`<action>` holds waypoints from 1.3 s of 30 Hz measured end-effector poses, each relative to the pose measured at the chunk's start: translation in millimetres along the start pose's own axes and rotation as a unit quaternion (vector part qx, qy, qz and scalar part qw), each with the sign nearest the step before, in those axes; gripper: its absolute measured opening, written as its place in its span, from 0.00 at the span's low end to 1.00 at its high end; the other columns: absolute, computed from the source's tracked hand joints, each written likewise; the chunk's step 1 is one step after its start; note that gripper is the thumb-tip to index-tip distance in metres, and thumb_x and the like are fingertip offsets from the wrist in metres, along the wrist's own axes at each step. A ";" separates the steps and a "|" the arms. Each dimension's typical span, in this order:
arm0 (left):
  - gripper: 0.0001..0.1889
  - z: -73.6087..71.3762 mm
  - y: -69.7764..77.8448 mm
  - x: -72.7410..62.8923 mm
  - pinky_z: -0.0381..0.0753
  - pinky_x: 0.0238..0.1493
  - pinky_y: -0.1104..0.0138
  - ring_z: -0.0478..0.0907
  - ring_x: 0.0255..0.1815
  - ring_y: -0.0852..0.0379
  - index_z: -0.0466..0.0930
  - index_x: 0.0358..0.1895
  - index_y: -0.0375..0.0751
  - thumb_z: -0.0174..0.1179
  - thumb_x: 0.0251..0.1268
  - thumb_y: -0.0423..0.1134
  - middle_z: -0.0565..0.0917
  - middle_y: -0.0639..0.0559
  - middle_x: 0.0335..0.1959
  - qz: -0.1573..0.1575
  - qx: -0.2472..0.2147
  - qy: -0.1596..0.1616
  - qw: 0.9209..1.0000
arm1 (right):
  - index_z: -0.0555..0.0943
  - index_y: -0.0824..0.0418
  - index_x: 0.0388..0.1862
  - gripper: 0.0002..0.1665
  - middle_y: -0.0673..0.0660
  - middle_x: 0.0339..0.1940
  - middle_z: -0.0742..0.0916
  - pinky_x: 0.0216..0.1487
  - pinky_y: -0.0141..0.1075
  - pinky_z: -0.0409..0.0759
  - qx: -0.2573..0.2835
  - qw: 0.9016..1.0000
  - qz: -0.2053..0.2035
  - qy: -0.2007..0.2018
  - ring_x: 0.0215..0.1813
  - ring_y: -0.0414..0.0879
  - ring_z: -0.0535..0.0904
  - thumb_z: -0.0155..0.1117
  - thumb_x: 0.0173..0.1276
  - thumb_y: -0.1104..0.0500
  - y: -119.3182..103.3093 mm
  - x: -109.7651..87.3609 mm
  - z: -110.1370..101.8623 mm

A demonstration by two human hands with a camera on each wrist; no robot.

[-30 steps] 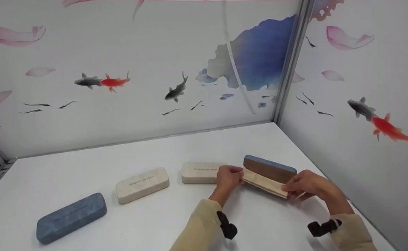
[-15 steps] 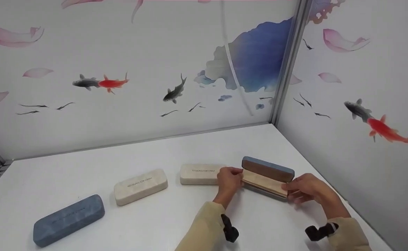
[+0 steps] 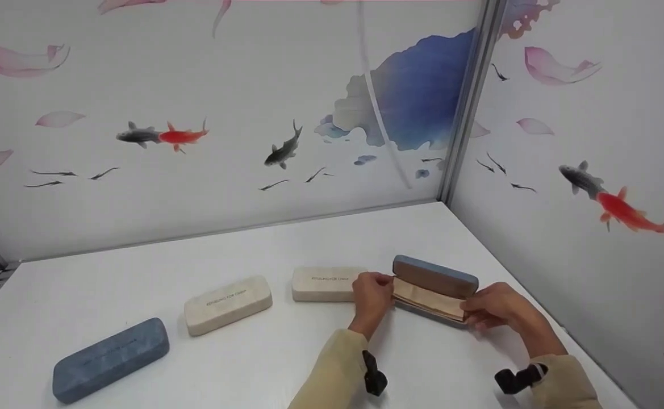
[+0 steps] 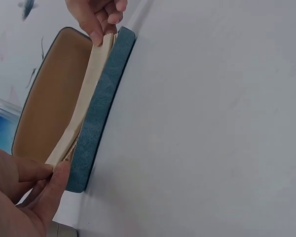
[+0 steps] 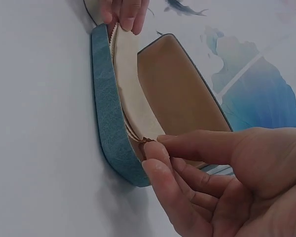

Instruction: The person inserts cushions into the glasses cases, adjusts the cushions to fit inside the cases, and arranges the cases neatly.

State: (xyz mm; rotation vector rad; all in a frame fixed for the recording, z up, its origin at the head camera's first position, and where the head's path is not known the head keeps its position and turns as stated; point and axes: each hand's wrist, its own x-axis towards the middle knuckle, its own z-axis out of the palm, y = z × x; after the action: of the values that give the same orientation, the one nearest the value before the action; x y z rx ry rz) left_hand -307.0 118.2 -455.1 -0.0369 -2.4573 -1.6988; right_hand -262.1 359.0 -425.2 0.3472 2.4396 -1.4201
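Note:
An open blue glasses case (image 3: 437, 274) with a brown lining stands at the right of the table. In it lies a folded beige cleaning cloth (image 3: 425, 296) with zigzag edges, lengthwise along the lower half. My left hand (image 3: 374, 298) pinches the cloth's left end between thumb and fingers. At the other end, my right hand (image 3: 502, 307) pinches a corner between thumb and index finger. The right wrist view shows the cloth (image 5: 133, 84) in several layers, level with the rim of the blue case (image 5: 111, 106). Fingers hide both ends of the cloth.
Just left of my left hand lies a closed cream glasses case (image 3: 326, 285), partly behind that hand. Farther left are another cream case (image 3: 229, 305) and a closed blue one (image 3: 110, 360). Printed wall panels rise behind the white table (image 3: 224, 375) and on its right.
The cloth has gone down from above the case's lower half into it, with both hands still on its ends. The other cases keep their places; the head view has shifted slightly.

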 end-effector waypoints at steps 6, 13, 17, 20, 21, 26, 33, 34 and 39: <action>0.05 -0.1 -2.4 -0.1 0.82 0.29 0.71 0.80 0.28 0.62 0.89 0.36 0.34 0.64 0.62 0.25 0.88 0.47 0.31 -0.006 -0.008 -0.011 1.000 | 0.85 0.71 0.37 0.13 0.53 0.20 0.85 0.28 0.31 0.83 -0.011 1.000 0.005 0.004 0.22 0.40 0.81 0.66 0.68 0.59 0.9 0.4 1.5; 0.05 3.2 -2.8 -0.5 0.84 0.37 0.69 0.81 0.32 0.61 0.89 0.35 0.37 0.64 0.62 0.26 0.88 0.48 0.32 -0.002 0.010 -0.009 1.000 | 0.85 0.71 0.36 0.13 0.52 0.20 0.85 0.29 0.31 0.83 -0.021 1.000 0.003 0.000 0.22 0.40 0.82 0.65 0.69 0.59 3.0 0.5 2.1; 0.04 2.0 -2.1 0.4 0.83 0.35 0.69 0.81 0.31 0.61 0.89 0.34 0.37 0.65 0.62 0.27 0.88 0.48 0.31 0.002 0.016 -0.002 1.000 | 0.86 0.70 0.36 0.13 0.52 0.20 0.86 0.29 0.31 0.83 -0.020 1.000 0.000 0.001 0.22 0.40 0.82 0.65 0.69 0.58 2.4 1.5 2.7; 0.04 0.1 -1.7 1.5 0.81 0.33 0.70 0.80 0.30 0.62 0.89 0.33 0.37 0.66 0.61 0.27 0.88 0.48 0.30 0.005 0.020 0.004 1.000 | 0.86 0.70 0.36 0.13 0.52 0.20 0.86 0.29 0.31 0.83 -0.016 1.000 -0.002 0.002 0.22 0.39 0.83 0.65 0.69 0.58 1.9 2.1 3.9; 0.04 -0.5 -1.8 1.9 0.81 0.32 0.70 0.80 0.29 0.62 0.89 0.32 0.37 0.66 0.61 0.28 0.88 0.48 0.29 0.009 0.022 0.006 1.000 | 0.86 0.70 0.36 0.13 0.52 0.21 0.86 0.29 0.31 0.83 -0.016 1.000 -0.004 0.001 0.22 0.39 0.82 0.65 0.69 0.58 2.0 2.1 4.4; 0.03 -1.8 -4.6 3.5 0.79 0.30 0.71 0.79 0.27 0.62 0.90 0.30 0.37 0.67 0.59 0.28 0.89 0.49 0.27 0.023 0.030 0.011 0.999 | 0.85 0.71 0.35 0.13 0.52 0.21 0.85 0.29 0.30 0.83 -0.015 1.000 -0.004 0.005 0.23 0.39 0.82 0.65 0.69 0.58 2.2 2.2 7.2; 0.04 -1.0 -5.5 2.9 0.80 0.31 0.72 0.80 0.28 0.63 0.90 0.33 0.35 0.66 0.59 0.26 0.89 0.48 0.29 0.016 0.019 -0.007 1.000 | 0.84 0.69 0.35 0.13 0.52 0.21 0.85 0.30 0.31 0.84 -0.026 1.000 0.006 0.015 0.23 0.40 0.82 0.65 0.69 0.58 1.2 3.3 6.3; 0.04 -0.8 -4.8 2.9 0.80 0.31 0.72 0.80 0.29 0.62 0.90 0.34 0.35 0.66 0.59 0.26 0.89 0.48 0.30 0.016 0.016 -0.009 1.000 | 0.84 0.69 0.35 0.13 0.52 0.21 0.85 0.30 0.31 0.84 -0.028 0.999 0.006 0.015 0.23 0.40 0.82 0.65 0.69 0.58 1.2 3.6 5.8; 0.06 -1.6 -0.9 3.7 0.82 0.33 0.71 0.82 0.31 0.62 0.90 0.37 0.34 0.65 0.61 0.26 0.90 0.47 0.32 0.011 0.013 -0.024 1.000 | 0.85 0.69 0.35 0.13 0.52 0.21 0.85 0.30 0.30 0.83 -0.029 0.999 0.011 0.015 0.23 0.39 0.82 0.66 0.69 0.58 0.8 4.6 3.9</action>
State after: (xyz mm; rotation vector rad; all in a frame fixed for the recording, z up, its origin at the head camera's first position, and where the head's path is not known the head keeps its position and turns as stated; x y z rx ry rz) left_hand -310.6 116.2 -454.9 -0.1009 -2.5025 -1.6771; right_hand -265.6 356.2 -429.4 0.3823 2.4879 -1.3408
